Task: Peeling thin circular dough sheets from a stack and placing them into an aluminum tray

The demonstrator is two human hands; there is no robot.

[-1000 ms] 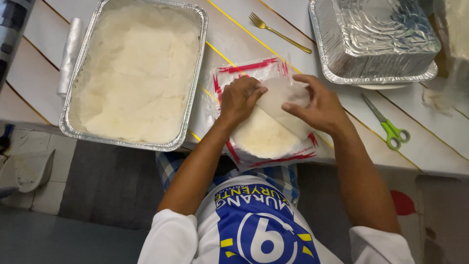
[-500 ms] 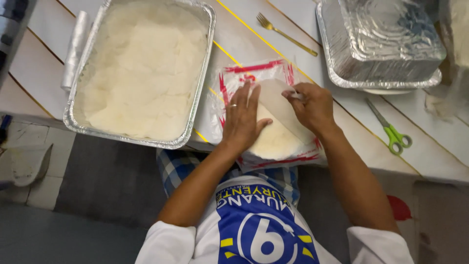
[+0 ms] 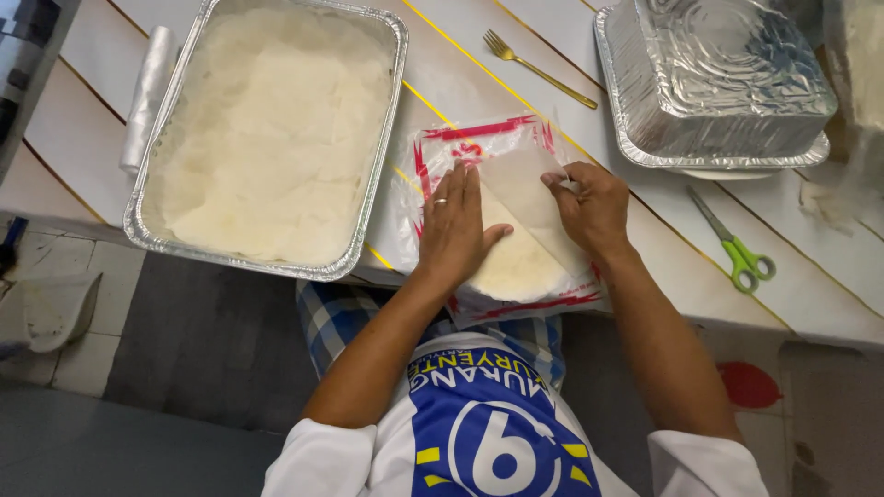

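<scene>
A clear plastic packet with red print [image 3: 479, 138] lies at the table's near edge, holding a stack of thin round white sheets [image 3: 520, 267]. My left hand [image 3: 456, 225], a ring on one finger, lies flat on the stack with fingers together. My right hand [image 3: 589, 207] pinches the edge of the top white sheet [image 3: 529, 198] and lifts it, so the sheet is folded up off the stack.
A large foil tray [image 3: 138, 230] lined with white sheets stands to the left, a roll of plastic [image 3: 147, 92] beside it. A stack of empty foil trays [image 3: 718, 83] sits at the back right. A gold fork [image 3: 534, 66] and green-handled scissors [image 3: 737, 244] lie on the white table.
My left hand has flattened onto the stack. My right hand has shifted to the sheet's edge and peeled the top sheet further up.
</scene>
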